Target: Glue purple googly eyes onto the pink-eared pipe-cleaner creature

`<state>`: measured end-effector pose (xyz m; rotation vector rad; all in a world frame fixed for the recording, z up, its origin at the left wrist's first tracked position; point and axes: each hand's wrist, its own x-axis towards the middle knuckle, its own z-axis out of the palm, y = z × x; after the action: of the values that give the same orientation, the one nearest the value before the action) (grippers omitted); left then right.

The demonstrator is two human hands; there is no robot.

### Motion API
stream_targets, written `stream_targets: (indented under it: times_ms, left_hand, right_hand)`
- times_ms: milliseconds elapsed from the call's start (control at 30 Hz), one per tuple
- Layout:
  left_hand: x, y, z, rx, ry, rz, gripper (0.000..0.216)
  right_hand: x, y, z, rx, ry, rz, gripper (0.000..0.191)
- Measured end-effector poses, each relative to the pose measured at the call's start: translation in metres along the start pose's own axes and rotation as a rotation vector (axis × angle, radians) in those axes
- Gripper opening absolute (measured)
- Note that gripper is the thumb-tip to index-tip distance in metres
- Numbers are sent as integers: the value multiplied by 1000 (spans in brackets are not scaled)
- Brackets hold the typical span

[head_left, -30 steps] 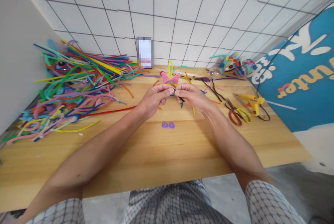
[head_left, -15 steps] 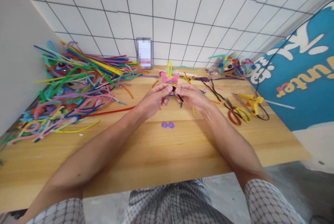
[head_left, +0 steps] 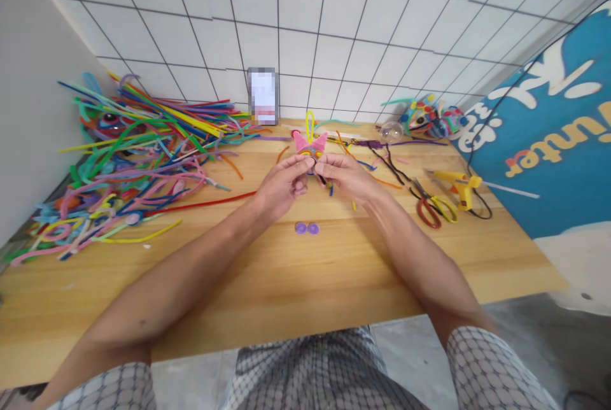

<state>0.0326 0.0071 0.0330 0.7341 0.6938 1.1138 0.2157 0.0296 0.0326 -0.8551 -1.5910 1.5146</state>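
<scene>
My left hand [head_left: 285, 182] and my right hand [head_left: 347, 176] meet over the middle of the table, both closed in a pinch. Between their fingertips is a black pipe cleaner [head_left: 321, 179], one end coiled and mostly covered by the fingers, the tail sticking out below my right fingers. Just behind them lies a pipe-cleaner figure with pink pointed ears [head_left: 310, 142] and a yellow loop [head_left: 310, 122] on top; my hands hide its lower part. Nearer my body, two purple pipe-cleaner coils [head_left: 306, 228] rest side by side on the wood.
A heap of coloured pipe cleaners [head_left: 157, 142] covers the left side. A phone [head_left: 263, 97] leans on the tiled wall. On the right are scissors [head_left: 432, 204], a yellow glue gun [head_left: 461, 186], a clear dome [head_left: 391, 132] and a colourful decorated piece [head_left: 422, 116].
My fingertips have drawn closer together and shifted slightly left, covering more of the black coil. The purple coils and the figure stay where they were.
</scene>
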Motion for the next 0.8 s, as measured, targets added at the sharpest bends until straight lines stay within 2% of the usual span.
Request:
stream_targets:
  times_ms: [133, 200, 400, 533, 633, 800]
  left_hand:
    - [-7, -6, 11, -142, 105, -29, 25]
    - [-9, -6, 13, -164, 118, -35, 22]
    - [0, 6, -1, 69, -72, -27, 19]
    - [6, 8, -11, 203, -119, 27, 22]
    - [5, 7, -9, 168, -89, 27, 26]
    - [-1, 2, 2, -47, 28, -41, 26]
  right_hand:
    - [2, 8, 8, 20, 69, -14, 46]
    - [2, 7, 9, 54, 76, -14, 46]
    - [-1, -7, -2, 88, -31, 30, 43]
    - [-4, -14, -7, -10, -70, 43, 39]
    - [-5, -13, -8, -66, -43, 28, 37]
    - [0, 0, 1, -49, 2, -8, 40]
